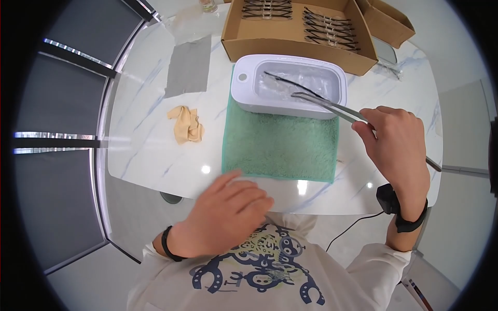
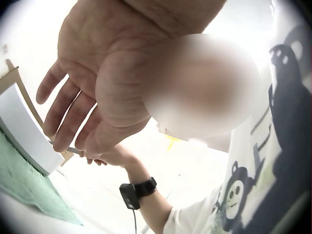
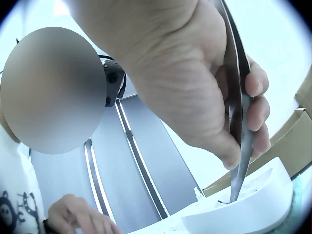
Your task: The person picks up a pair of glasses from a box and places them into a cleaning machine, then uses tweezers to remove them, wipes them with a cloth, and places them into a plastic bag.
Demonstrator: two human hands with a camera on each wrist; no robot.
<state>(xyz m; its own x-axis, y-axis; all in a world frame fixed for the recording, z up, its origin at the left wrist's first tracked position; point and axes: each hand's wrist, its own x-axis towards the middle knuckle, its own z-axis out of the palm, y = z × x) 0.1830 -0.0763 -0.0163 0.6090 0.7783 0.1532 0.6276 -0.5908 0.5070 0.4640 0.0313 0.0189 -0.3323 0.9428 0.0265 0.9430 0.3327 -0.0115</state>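
Observation:
My right hand (image 1: 397,137) grips a pair of long metal tweezers (image 1: 342,109) between thumb and fingers. In the head view, the tweezers' tips reach over the white ultrasonic cleaner tub (image 1: 244,96), which holds clear liquid. A thin black glasses temple (image 1: 285,81) slants across the tub and overlaps the tweezers. The right wrist view shows the tweezers (image 3: 237,112) pointing down into the tub (image 3: 263,209). Near the table's front edge, my left hand (image 1: 225,212) holds nothing, its fingers loosely extended. The left wrist view shows its palm (image 2: 117,83).
Under the tub lies a green towel (image 1: 280,147). Behind it stands a cardboard box (image 1: 295,39) with rows of glasses (image 1: 332,31). To the left are a crumpled tan cloth (image 1: 187,125) and a grey cloth (image 1: 189,67). A smaller carton (image 1: 391,23) stands back right.

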